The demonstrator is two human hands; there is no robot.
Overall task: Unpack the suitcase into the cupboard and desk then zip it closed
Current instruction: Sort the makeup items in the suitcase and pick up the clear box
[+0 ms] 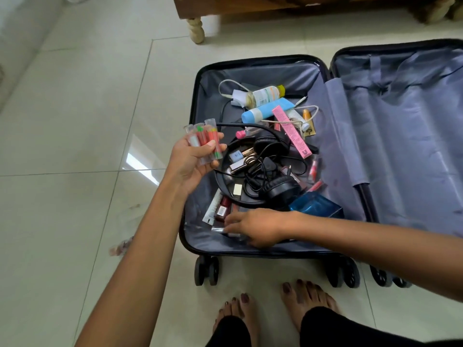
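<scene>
A dark suitcase (193,113) lies open on the floor, its grey-lined lid (400,136) spread to the right. Its left half holds black headphones (278,189) with tangled cables, a blue tube (260,112), a pale bottle with a yellow cap (266,94), a long pink box (292,132), a blue box (317,205) and small cosmetics. My left hand (190,161) grips a bundle of clear tubes with red and green contents (205,141) above the case's left edge. My right hand (253,227) reaches into the near corner, fingers on a small clear item that I cannot make out.
A wooden piece of furniture with a pale turned leg (196,30) stands at the far side of the pale tiled floor (75,146). My bare feet (270,311) are just in front of the suitcase wheels (206,270). Small debris lies on the tiles at left.
</scene>
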